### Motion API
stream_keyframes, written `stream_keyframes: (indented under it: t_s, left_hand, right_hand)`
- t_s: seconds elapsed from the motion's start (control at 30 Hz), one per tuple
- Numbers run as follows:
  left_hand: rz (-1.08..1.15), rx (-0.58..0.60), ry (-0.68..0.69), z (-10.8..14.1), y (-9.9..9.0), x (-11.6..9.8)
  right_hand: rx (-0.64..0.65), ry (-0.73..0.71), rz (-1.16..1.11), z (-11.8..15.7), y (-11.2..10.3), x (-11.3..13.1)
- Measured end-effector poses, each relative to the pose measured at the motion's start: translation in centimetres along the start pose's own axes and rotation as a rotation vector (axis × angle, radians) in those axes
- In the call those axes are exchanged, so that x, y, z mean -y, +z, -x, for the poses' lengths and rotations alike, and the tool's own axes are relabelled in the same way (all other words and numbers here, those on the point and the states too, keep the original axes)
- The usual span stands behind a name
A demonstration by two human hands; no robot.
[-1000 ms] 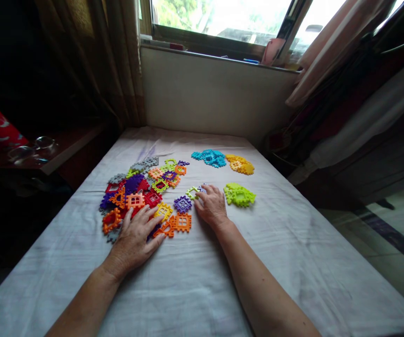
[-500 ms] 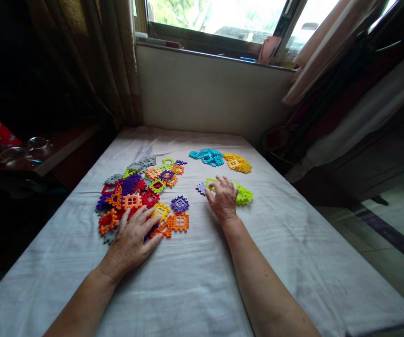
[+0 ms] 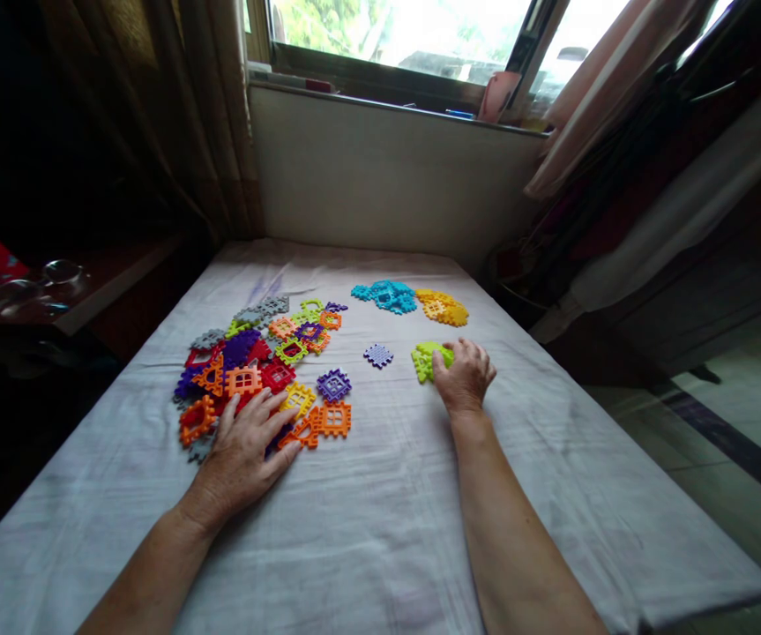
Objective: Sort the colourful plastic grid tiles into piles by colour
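My left hand lies palm down over the near edge of a mixed heap of notched plastic building tiles, its fingers spread. Around it are a peach window tile, a yellow window tile and an orange window tile. Over on the right, my right hand curls its fingers around lime green building tiles; its fingertips are partly hidden. A pale lilac square tile lies alone between the heap and the green tiles.
Turquoise tiles and yellow-orange tiles form two piles toward the far side of the cloth-covered table. A low wall under the window stands behind. Glasses rest on a dark side surface at left.
My right hand has moved right with a lime green tile to the green group, uncovering the lilac tile. My left hand stays on the heap. The view has shifted slightly.
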State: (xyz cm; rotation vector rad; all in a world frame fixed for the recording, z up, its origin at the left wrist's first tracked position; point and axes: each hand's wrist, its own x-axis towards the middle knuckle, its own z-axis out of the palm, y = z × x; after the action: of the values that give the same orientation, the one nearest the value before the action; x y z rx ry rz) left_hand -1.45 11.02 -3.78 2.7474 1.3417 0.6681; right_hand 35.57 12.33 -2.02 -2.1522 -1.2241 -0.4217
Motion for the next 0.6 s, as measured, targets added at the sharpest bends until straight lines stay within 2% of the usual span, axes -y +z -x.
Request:
stream_keyframes:
  t_s: [0.17, 0.33, 0.5, 0.6]
  left_hand:
    - [-0.003, 0.017, 0.002, 0.0, -0.1, 0.0]
    - [0.0, 0.01, -0.011, 0.0, -0.2, -0.3]
    - [0.01, 0.008, -0.013, -0.1, -0.4, -0.7]
    - [0.018, 0.001, -0.011, -0.1, -0.5, -0.8]
  right_hand:
    - [0.248, -0.272, -0.033, 1.2, 0.3, 5.0]
    - [0.488, -0.373, 0.013, 2.6, 0.9, 8.4]
    - [0.562, -0.46, -0.162, 3.5, 1.2, 9.7]
    - [0.564, -0.44, -0.269, 3.7, 1.5, 10.3]
